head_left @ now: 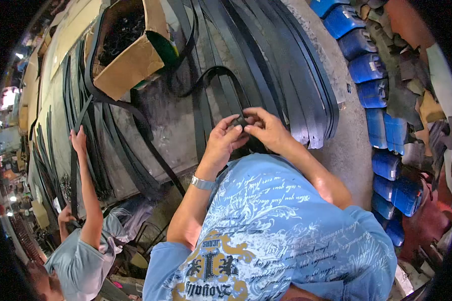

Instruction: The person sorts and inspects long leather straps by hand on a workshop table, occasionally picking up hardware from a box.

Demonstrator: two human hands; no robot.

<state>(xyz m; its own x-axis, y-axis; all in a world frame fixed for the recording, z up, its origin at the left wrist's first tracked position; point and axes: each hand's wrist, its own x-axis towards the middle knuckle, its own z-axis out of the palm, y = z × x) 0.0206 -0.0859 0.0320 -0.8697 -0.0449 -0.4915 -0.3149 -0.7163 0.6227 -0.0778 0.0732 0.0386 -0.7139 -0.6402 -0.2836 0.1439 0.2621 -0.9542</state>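
One black strap, held in a closed pinch by the person's left hand and right hand, just before a blue shirt, near long straps on a grey table.

Counter: stretching out grey beneath everything.
Black straps: lying lengthwise, bunching toward both sides.
Cardboard box: sitting open among them.

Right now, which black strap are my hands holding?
The arched strap, looping up beyond your left hand and right hand; fanned straps to its right lie flat.
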